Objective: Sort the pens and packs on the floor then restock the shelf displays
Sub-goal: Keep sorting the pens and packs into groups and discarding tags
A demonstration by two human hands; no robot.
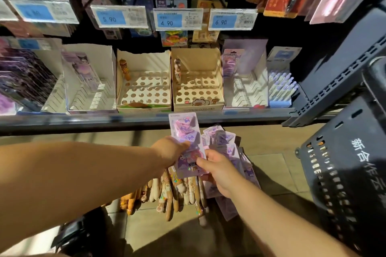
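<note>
A purple cartoon blister pack (184, 131) is held upright just below the shelf edge. My left hand (173, 149) grips its left side and my right hand (217, 170) pinches its lower right corner. More purple packs (224, 139) lie fanned on the floor behind it. Several brown and cream novelty pens (167, 192) lie in a heap on the floor under my hands. On the shelf stand two cardboard pen display boxes (144, 89) (197, 87) full of holes, each with one pen standing in it.
A purple-pack display box (245, 77) and a box of lilac pens (281, 86) stand at the right of the shelf. More pack boxes (87, 77) stand at the left. Price tags (177, 19) hang above. A dark plastic basket (342, 162) sits on the floor at the right.
</note>
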